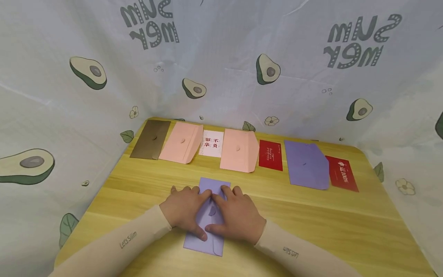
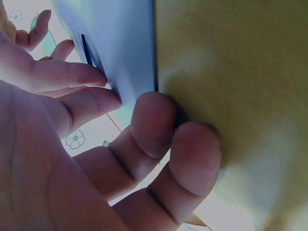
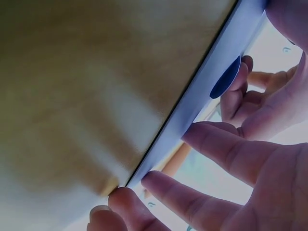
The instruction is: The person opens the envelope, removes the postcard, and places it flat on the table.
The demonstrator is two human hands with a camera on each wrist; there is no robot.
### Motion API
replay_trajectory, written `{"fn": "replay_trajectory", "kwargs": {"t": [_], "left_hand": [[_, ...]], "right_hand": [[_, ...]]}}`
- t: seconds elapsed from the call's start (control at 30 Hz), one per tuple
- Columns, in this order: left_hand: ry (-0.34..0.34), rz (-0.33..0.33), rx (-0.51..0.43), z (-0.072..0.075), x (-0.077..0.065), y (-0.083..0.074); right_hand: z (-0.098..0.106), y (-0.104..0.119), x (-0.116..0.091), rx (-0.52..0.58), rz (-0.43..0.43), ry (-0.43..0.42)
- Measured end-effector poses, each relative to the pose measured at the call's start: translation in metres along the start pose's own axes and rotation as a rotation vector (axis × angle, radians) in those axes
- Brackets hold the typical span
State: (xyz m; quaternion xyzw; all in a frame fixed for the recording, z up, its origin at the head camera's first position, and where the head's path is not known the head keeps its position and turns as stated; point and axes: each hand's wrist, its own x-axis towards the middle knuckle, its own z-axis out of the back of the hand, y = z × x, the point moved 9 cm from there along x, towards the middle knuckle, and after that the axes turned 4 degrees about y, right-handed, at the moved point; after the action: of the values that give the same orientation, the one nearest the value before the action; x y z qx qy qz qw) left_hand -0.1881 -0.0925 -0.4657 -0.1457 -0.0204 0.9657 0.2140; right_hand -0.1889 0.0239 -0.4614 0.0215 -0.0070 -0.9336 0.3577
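A purple envelope lies lengthwise on the table near its front middle, with a dark half-round cut in its flap. My left hand rests on its left side, index fingertip and thumb on the paper. From the right, my right hand presses on it with spread fingers, and the two index fingertips nearly meet above the cut. In the left wrist view, two fingertips stand at the edge of the envelope. The right wrist view shows fingertips along the opposite edge of the envelope. Both hands hide much of its middle.
Along the back of the wooden table lie a brown envelope, pink envelopes, a white card, red cards and another purple envelope. An avocado-print curtain surrounds the table.
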Motion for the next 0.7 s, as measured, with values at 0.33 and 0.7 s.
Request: {"fn": "replay_trajectory", "kwargs": {"t": [0.33, 0.7], "left_hand": [[-0.003, 0.004, -0.021, 0.0003, -0.0003, 0.0008], [-0.008, -0.006, -0.016, -0.0014, 0.0012, 0.0000]], "right_hand": [[0.0033, 0.0004, -0.0022, 0.023, 0.007, -0.029], [0.0041, -0.0001, -0.0054, 0.028, -0.002, -0.029]]}}
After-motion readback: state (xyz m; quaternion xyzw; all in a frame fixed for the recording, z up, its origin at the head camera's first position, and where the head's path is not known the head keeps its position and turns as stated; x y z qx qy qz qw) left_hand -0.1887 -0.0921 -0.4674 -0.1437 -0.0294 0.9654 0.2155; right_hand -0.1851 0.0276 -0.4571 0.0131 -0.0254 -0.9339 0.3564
